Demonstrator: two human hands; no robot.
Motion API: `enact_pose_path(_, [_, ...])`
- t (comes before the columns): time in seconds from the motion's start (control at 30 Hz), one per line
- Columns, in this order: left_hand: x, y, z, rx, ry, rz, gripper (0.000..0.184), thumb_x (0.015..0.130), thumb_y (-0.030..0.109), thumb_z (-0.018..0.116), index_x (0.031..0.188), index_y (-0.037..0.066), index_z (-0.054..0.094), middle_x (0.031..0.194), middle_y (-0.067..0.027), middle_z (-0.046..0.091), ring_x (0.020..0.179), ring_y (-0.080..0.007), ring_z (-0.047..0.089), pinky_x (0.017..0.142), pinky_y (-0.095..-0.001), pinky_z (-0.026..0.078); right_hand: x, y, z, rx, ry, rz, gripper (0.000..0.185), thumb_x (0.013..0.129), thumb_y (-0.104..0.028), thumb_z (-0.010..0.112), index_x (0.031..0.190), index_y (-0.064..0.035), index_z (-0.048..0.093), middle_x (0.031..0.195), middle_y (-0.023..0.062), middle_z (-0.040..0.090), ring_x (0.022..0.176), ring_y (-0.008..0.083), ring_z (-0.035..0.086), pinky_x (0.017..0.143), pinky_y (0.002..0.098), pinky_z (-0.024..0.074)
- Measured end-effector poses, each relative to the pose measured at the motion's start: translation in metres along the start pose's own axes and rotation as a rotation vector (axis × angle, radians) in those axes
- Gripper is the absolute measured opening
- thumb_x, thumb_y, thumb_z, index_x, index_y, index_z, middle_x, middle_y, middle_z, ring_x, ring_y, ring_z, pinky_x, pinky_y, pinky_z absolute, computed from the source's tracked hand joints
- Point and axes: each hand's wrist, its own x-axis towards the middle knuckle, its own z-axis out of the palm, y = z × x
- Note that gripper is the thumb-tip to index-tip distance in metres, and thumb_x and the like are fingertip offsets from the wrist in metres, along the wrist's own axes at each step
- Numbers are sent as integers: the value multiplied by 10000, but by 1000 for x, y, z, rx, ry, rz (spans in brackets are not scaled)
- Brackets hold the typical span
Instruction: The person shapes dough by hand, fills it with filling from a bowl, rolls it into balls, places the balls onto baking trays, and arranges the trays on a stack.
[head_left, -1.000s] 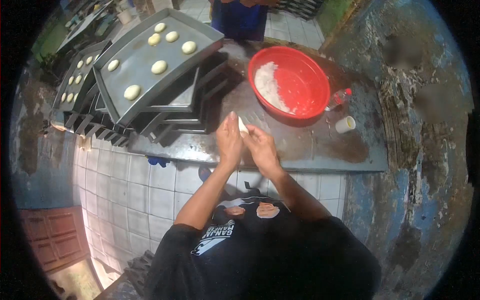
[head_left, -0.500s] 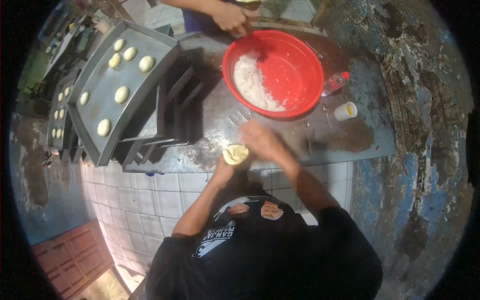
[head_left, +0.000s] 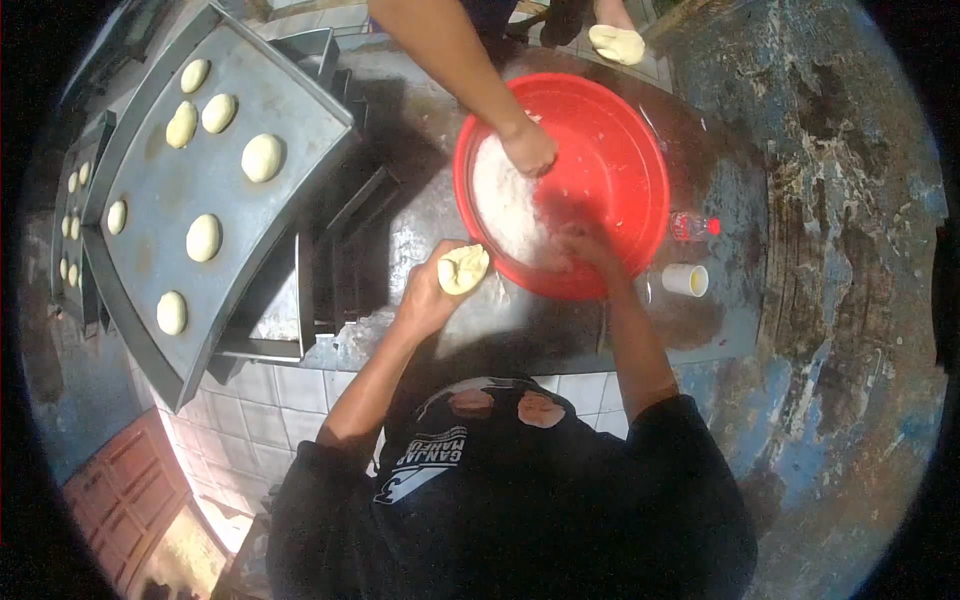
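Note:
My left hand (head_left: 428, 292) cups a flattened piece of pale yellow dough (head_left: 463, 270), hollowed on top, just beside the near-left rim of a red basin (head_left: 645, 235). White, shredded-looking filling (head_left: 497, 190) is heaped along the basin's left side. Over the rim reaches my right hand (head_left: 588, 250), at the near edge of the filling. Its fingers are blurred and in shadow, so I cannot make out whether they grip any. Another person's hand (head_left: 530, 150), curled, is in the same basin at the filling's far side.
A metal tray (head_left: 150, 265) with several dough balls stands at left on stacked trays. Right of the basin are a bottle with a red cap (head_left: 692, 226) and a white cup (head_left: 685, 280). The other person also holds flattened dough (head_left: 617, 45) beyond the table.
My right hand has gone from above the table into the basin. My left hand has carried the dough up towards the rim. The other person's hand has reached deeper into the basin.

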Motion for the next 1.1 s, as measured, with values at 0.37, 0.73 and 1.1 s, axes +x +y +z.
enact_pose_path(0.37, [42,-5,109,122,67,98,445,828,187,837,1165,16,602,1028,-168,730,975,-255,731,831,-377,572,-92,-129,28,-378,177,-434,264,949,-109,598,1151,46,669,1102,200,710,1008,291,712,874,379,548])
enact_pose_path(0.73, [-32,5,142,94,66,161,507,802,39,776,1243,15,529,1073,-132,698,1027,-226,688,881,-350,542,-197,-86,40,-44,338,-589,494,969,-21,603,1433,76,462,1278,269,637,1158,268,664,952,344,540])
enact_pose_path(1.1, [-100,6,171,-360,-61,116,423,802,151,845,1132,71,594,890,9,663,755,-97,616,600,-250,490,-273,-58,56,20,405,-742,441,977,-29,522,1418,-23,521,1175,202,691,1176,320,630,997,420,492])
